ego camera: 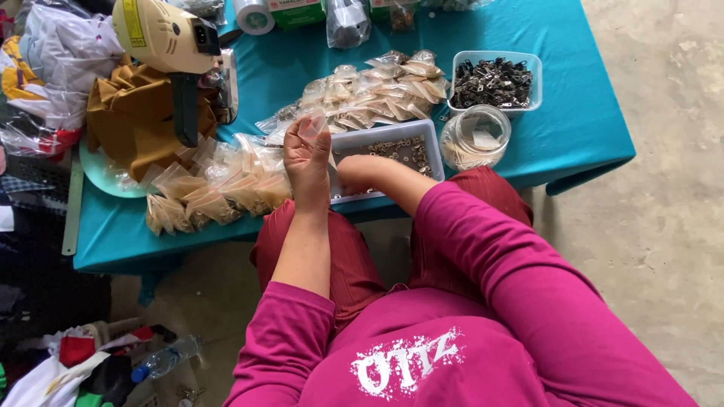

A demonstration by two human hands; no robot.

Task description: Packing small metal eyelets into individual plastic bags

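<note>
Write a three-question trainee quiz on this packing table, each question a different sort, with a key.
1. True or false: the left hand holds up a small clear bag.
2. The right hand reaches into: A) the round jar B) the near white tray C) the far clear tub
3. Fill in: the tablecloth is ____.

Key: 1 true; 2 B; 3 teal.

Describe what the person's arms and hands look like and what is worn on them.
Both arms wear long magenta-pink sleeves pushed up to mid-forearm, leaving forearms bare. The left hand and right hand are bare, with no gloves; no rings or watch can be made out.
</note>
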